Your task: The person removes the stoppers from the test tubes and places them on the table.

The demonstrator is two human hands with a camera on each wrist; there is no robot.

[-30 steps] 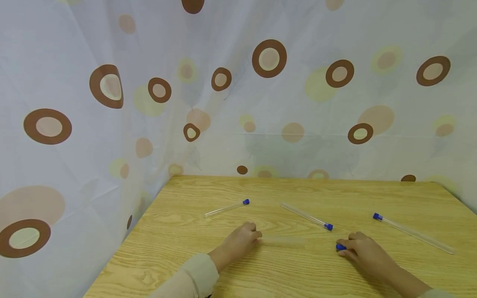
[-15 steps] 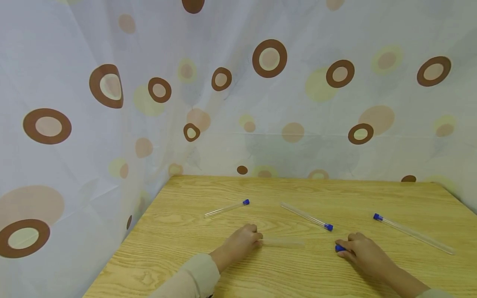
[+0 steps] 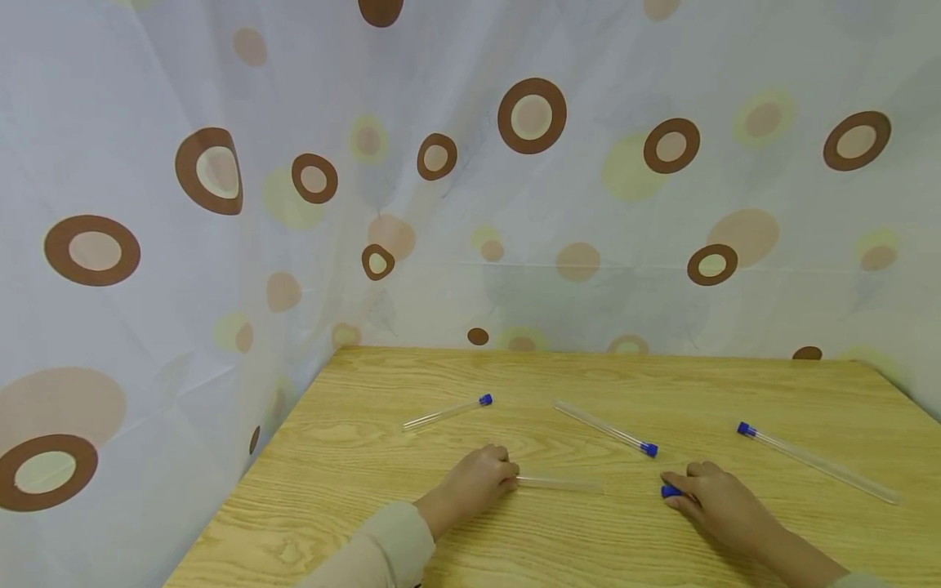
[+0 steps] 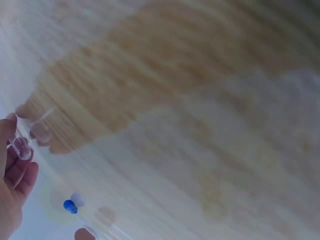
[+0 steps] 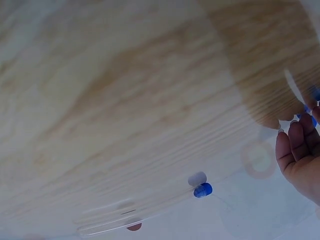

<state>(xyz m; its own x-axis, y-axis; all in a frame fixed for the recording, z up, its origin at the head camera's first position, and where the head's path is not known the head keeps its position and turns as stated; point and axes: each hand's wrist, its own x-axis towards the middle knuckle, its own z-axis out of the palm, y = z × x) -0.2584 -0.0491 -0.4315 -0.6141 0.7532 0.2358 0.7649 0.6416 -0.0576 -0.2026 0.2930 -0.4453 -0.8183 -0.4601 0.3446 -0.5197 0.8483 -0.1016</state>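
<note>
My left hand (image 3: 476, 483) pinches one end of a clear test tube (image 3: 562, 484), whose free end points right toward the other hand. The left wrist view shows the rounded tube end (image 4: 21, 149) between the thumb and fingers of the left hand (image 4: 17, 185). My right hand (image 3: 724, 502) holds a blue cap (image 3: 670, 491) between thumb and fingertips, apart from the tube. In the right wrist view, part of the blue cap (image 5: 314, 120) shows at the fingertips of the right hand (image 5: 302, 160), near the frame's edge.
Three clear tubes with blue caps lie on the wooden table (image 3: 353, 506): one capped tube (image 3: 444, 413) at back left, a second capped tube (image 3: 603, 427) behind the gap between the hands, a third capped tube (image 3: 819, 464) at right. A patterned curtain (image 3: 456, 204) hangs behind.
The free end of the held tube has dipped slightly toward the person, and the tube looks less blurred. Both hands have shifted only a little; the capped tubes lie as before.
</note>
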